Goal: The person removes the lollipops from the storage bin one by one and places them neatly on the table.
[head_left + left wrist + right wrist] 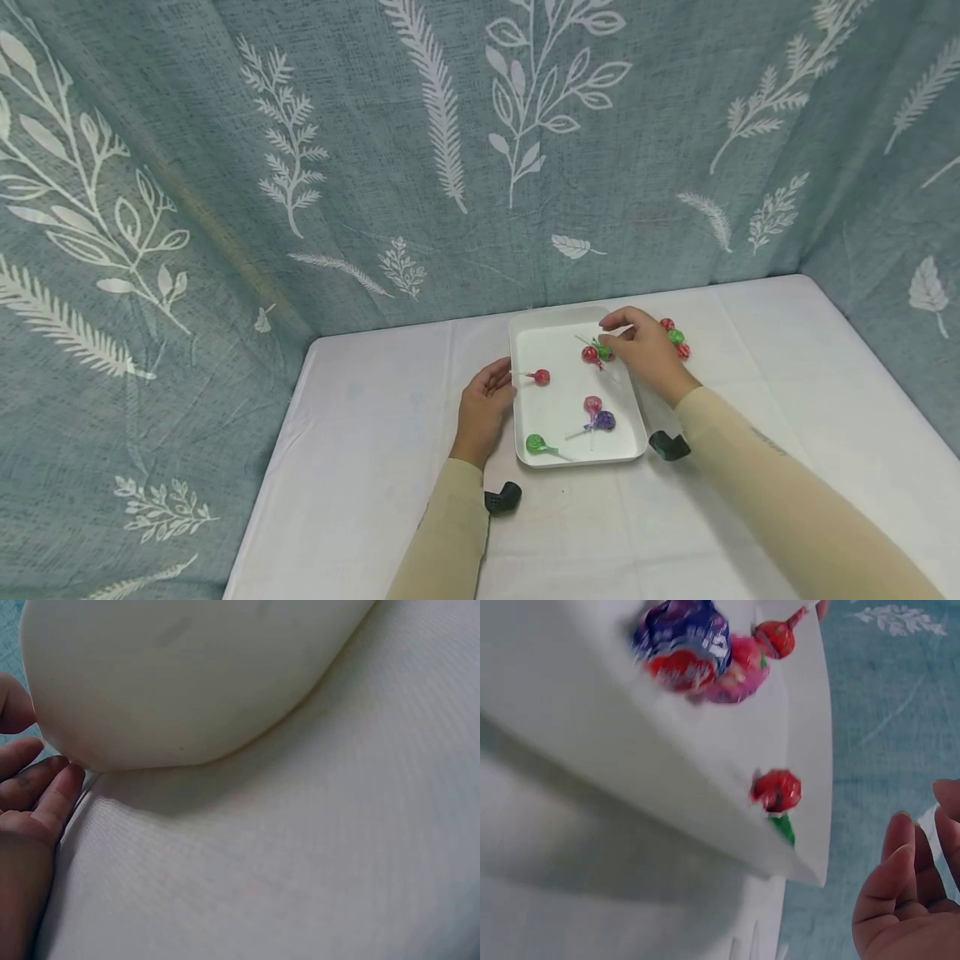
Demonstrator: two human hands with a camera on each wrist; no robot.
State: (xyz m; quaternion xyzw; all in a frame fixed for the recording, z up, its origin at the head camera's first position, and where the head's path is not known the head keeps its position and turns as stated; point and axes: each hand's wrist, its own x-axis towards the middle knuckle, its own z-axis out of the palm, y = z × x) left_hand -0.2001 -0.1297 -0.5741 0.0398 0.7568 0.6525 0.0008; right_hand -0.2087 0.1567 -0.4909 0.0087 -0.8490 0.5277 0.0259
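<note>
A white tray [558,333] holds several wrapped lollipops. My left hand [482,412] is at the tray's left side, fingertips touching its outer wall in the left wrist view, near a red lollipop [542,377] whose stick crosses the rim. My right hand [647,350] reaches over the right rim, fingers loosely bent and apart, close above a red lollipop [590,354] and a green lollipop [604,353]. In the right wrist view no lollipop shows between its fingers. Nearer the front lie a pink lollipop [592,404], a purple lollipop [606,420] and another green lollipop [535,443].
Beyond the right hand, outside the tray, a small group has a red lollipop [683,352] and a green one [676,337]. A white cloth [390,433] covers the table. Blue-green patterned curtains [450,167] hang behind and at the sides.
</note>
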